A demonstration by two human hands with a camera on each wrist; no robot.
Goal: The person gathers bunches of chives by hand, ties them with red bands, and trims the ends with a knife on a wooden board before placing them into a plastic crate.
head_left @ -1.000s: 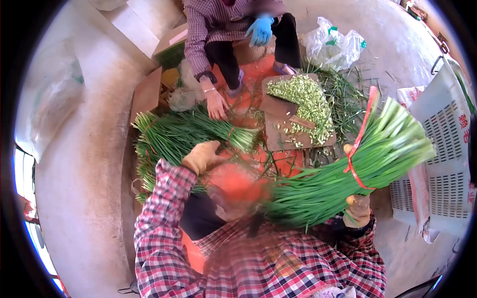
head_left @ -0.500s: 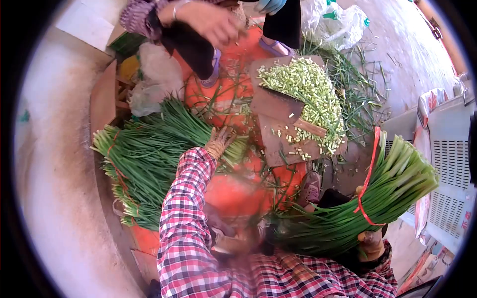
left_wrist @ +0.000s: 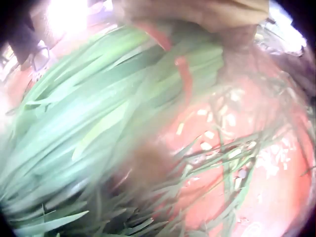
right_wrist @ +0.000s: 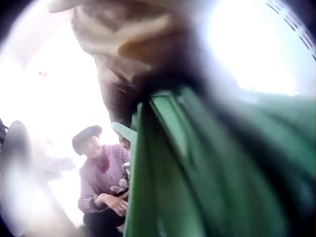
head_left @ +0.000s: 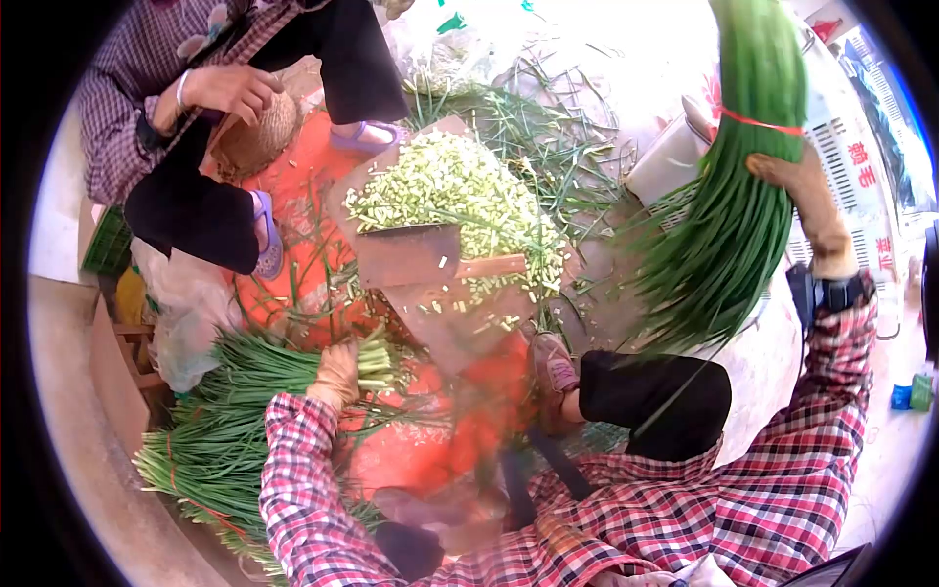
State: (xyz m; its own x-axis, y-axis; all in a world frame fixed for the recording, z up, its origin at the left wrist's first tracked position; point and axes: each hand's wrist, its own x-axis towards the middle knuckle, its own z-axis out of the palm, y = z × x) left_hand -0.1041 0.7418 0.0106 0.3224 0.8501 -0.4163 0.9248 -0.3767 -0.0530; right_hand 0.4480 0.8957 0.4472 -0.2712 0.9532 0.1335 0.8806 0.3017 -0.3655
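My gloved right hand (head_left: 804, 196) grips a large bunch of green garlic chives (head_left: 729, 220) at the upper right. A red tie (head_left: 763, 123) circles this bunch close above the hand, and the leaves hang down. In the right wrist view the leaves (right_wrist: 168, 182) fan out below the glove (right_wrist: 133, 34). At the lower left, my gloved left hand (head_left: 336, 374) holds another bunch of chives (head_left: 259, 367) near its pale cut ends. The left wrist view shows the glove (left_wrist: 212, 15) across this bunch, beside its red tie (left_wrist: 183, 79).
A cleaver (head_left: 421, 254) lies on a cutting board (head_left: 430, 323) with chopped pale stems (head_left: 469, 186). Another person (head_left: 225, 98) sits across from me. More tied chives (head_left: 196, 460) lie at the left. A white plastic crate (head_left: 861, 186) stands at the right; loose leaves (head_left: 558, 137) litter the floor.
My right hand has raised its bunch and swung it toward the crate, leaves now downward. My left hand now grips the nearer bunch's pale end. The view has shifted right.
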